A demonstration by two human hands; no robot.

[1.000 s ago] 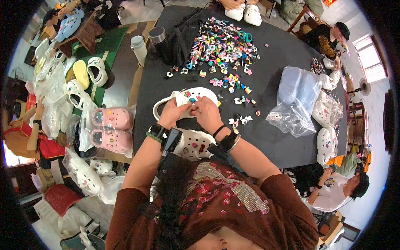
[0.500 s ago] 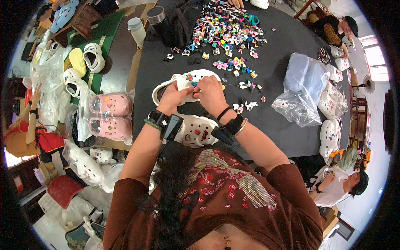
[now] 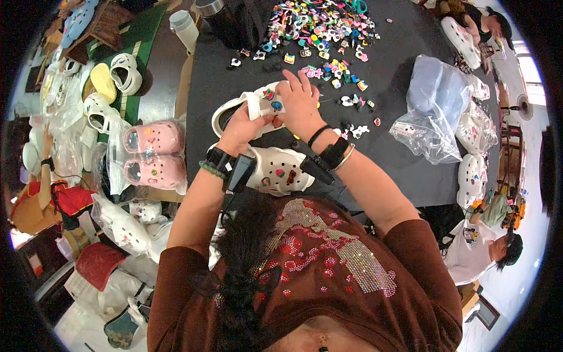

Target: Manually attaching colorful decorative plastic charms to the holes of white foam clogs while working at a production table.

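Observation:
A white clog (image 3: 223, 118) with colourful charms on its toe lies on the black table, tilted slightly. My left hand (image 3: 241, 127) grips it near the heel strap, thumb on the upper. Over the toe is my right hand (image 3: 300, 107), its thumb and forefinger low beside my left thumb and its other fingers raised and spread. Whatever sits between those fingertips is hidden. Close to my body, a second white clog (image 3: 280, 175) carries several charms, partly covered by the devices on my wrists.
Loose charms (image 3: 319, 32) are heaped at the far side, with stray ones nearer my right hand. Bagged blue-grey items (image 3: 434, 97) lie right. Pink clogs (image 3: 153, 155) in plastic lie left. A bottle (image 3: 185, 32) and dark bag (image 3: 234, 29) stand far left. Co-workers sit at right.
My right hand has gone from a close pinch over the toe to raised, spread outer fingers. My left hand keeps its hold on the clog. The whole view has shifted slightly.

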